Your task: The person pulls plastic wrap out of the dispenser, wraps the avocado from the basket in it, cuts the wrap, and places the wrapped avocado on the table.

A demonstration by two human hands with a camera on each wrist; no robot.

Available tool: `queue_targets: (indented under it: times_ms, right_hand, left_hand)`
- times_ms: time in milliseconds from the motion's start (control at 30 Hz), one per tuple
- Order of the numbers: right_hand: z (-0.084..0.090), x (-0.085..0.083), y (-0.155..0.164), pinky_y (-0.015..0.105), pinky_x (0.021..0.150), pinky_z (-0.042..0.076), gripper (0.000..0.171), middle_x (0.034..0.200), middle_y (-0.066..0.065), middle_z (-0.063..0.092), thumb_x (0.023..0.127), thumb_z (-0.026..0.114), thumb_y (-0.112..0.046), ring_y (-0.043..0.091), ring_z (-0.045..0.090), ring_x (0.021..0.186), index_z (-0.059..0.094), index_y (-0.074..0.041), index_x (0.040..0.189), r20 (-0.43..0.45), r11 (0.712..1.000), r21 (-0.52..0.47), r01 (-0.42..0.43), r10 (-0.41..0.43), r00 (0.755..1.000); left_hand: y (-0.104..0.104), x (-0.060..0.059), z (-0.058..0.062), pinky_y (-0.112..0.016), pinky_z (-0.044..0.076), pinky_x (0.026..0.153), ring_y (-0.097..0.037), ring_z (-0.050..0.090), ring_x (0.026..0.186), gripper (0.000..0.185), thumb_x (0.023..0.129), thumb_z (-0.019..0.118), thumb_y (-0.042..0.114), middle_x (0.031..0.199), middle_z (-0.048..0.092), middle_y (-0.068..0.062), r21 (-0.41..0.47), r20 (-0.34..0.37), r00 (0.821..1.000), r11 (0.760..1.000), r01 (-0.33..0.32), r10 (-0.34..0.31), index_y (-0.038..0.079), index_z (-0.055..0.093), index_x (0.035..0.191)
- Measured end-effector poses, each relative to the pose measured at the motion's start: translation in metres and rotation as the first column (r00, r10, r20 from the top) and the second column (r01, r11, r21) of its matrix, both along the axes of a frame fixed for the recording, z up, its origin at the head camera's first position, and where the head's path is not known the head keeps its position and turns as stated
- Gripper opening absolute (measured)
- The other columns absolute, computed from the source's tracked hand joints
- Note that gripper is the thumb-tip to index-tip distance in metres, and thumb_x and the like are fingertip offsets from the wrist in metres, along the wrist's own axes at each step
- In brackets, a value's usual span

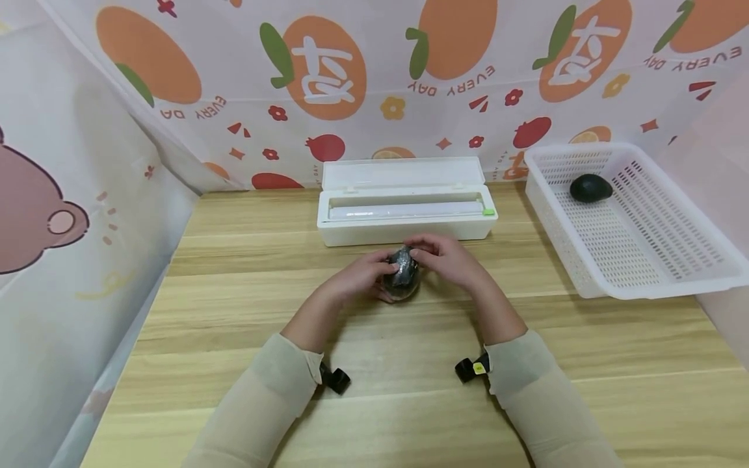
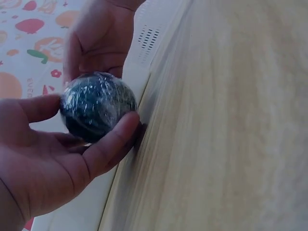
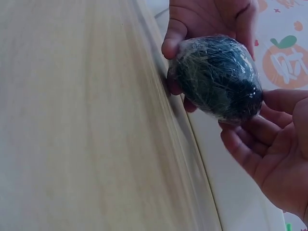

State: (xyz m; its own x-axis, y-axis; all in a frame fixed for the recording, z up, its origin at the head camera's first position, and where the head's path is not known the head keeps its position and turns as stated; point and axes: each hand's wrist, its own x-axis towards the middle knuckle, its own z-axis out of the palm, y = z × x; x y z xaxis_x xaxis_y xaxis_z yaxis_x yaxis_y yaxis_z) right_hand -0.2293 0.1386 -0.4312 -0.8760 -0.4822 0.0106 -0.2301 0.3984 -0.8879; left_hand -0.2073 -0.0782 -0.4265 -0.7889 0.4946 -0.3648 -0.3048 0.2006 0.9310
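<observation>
A dark avocado [image 1: 404,273] wrapped in clear, wrinkled plastic film is held between both hands over the middle of the table. My left hand [image 1: 358,274] grips it from the left, thumb on the near side and fingers around its other side. At the opposite end my right hand [image 1: 449,259] pinches the wrapped avocado between thumb and fingers. Shiny creases of film cover the avocado [image 3: 216,79] in the right wrist view. Some fingertips are hidden behind it.
Behind the hands stands a white cling film dispenser [image 1: 404,233], its lid raised, with a roll inside and a green slider [image 1: 488,212]. At the right, a white perforated basket [image 1: 591,276] contains another dark avocado [image 1: 591,188]. A fruit-print cloth [image 1: 234,65] hangs behind the wooden table [image 1: 234,292].
</observation>
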Motion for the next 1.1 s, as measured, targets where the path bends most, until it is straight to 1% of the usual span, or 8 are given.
queue_targets:
  times_ms: [100,233,367,500,633,867,967,1100]
  right_hand:
    - [0.002,0.002,-0.004,0.04,0.093,0.052,0.037,0.12,0.004,0.068,0.097,0.063,-0.03,0.019,0.063,0.111,0.063,-0.01,0.127,-0.019,1.0,-0.008,0.003,-0.003,1.0]
    - [0.003,0.003,-0.01,0.037,0.084,0.054,0.034,0.111,0.003,0.069,0.094,0.068,-0.031,0.018,0.064,0.1,0.065,-0.012,0.121,-0.063,1.0,-0.004,0.023,-0.023,0.998]
    - [0.001,0.004,-0.012,0.035,0.083,0.054,0.032,0.109,0.004,0.07,0.093,0.069,-0.028,0.019,0.065,0.1,0.066,-0.012,0.12,-0.041,0.998,-0.014,0.053,-0.054,0.998]
    - [-0.001,0.003,-0.011,0.036,0.086,0.056,0.031,0.113,0.006,0.069,0.093,0.069,-0.023,0.02,0.066,0.105,0.064,-0.011,0.121,0.033,0.996,-0.063,0.055,-0.053,0.998]
    - [-0.002,0.003,-0.009,0.037,0.094,0.053,0.034,0.124,0.008,0.067,0.094,0.067,-0.019,0.022,0.063,0.115,0.063,-0.01,0.126,0.04,0.997,-0.073,0.001,0.002,0.999]
    - [-0.002,0.003,-0.008,0.043,0.109,0.042,0.049,0.142,0.006,0.057,0.094,0.067,-0.024,0.024,0.051,0.133,0.054,-0.016,0.141,0.048,0.996,-0.015,-0.086,0.087,0.995]
    - [-0.002,0.005,-0.007,0.047,0.11,0.041,0.057,0.146,0.007,0.052,0.094,0.068,-0.024,0.027,0.049,0.134,0.048,-0.017,0.146,0.05,0.994,0.0,-0.105,0.105,0.993]
    - [-0.002,0.005,-0.007,0.047,0.101,0.048,0.06,0.147,0.008,0.05,0.093,0.068,-0.022,0.029,0.055,0.126,0.045,-0.018,0.149,0.057,0.995,-0.002,-0.103,0.103,0.993]
  left_hand:
    - [0.002,0.0,-0.001,-0.044,0.06,0.075,-0.032,0.063,0.1,0.049,0.103,0.041,0.036,0.134,0.05,-0.024,-0.014,0.005,0.999,0.999,-0.039,0.039,0.006,0.047,0.141]
    - [0.004,-0.001,-0.003,-0.043,0.06,0.068,-0.031,0.066,0.096,0.058,0.101,0.041,0.053,0.128,0.056,-0.021,-0.091,-0.036,0.994,0.99,-0.108,0.105,0.011,0.054,0.139]
    - [0.005,0.0,-0.005,-0.044,0.06,0.065,-0.033,0.067,0.093,0.056,0.103,0.04,0.049,0.127,0.058,-0.023,-0.104,-0.033,0.989,0.983,-0.149,0.146,0.011,0.052,0.141]
    - [0.006,-0.001,-0.005,-0.045,0.06,0.066,-0.033,0.066,0.091,0.056,0.104,0.035,0.047,0.127,0.056,-0.026,-0.047,0.042,0.983,0.983,-0.179,0.181,0.007,0.048,0.142]
    - [0.006,-0.001,-0.005,-0.045,0.059,0.067,-0.033,0.063,0.093,0.057,0.105,0.03,0.045,0.129,0.053,-0.026,0.008,0.11,0.971,0.977,-0.214,0.212,0.004,0.045,0.142]
    - [0.006,-0.002,-0.006,-0.05,0.059,0.069,-0.036,0.064,0.093,0.052,0.107,0.024,0.043,0.133,0.049,-0.026,0.055,0.132,0.96,0.965,-0.257,0.248,0.009,0.04,0.144]
    - [0.006,-0.002,-0.007,-0.051,0.059,0.072,-0.037,0.066,0.093,0.056,0.107,0.022,0.045,0.132,0.051,-0.028,0.077,0.156,0.951,0.957,-0.281,0.267,0.006,0.04,0.143]
    - [0.006,-0.003,-0.008,-0.052,0.058,0.076,-0.041,0.063,0.105,0.053,0.106,0.027,0.041,0.136,0.049,-0.025,0.11,0.19,0.932,0.936,-0.334,0.31,0.005,0.042,0.142]
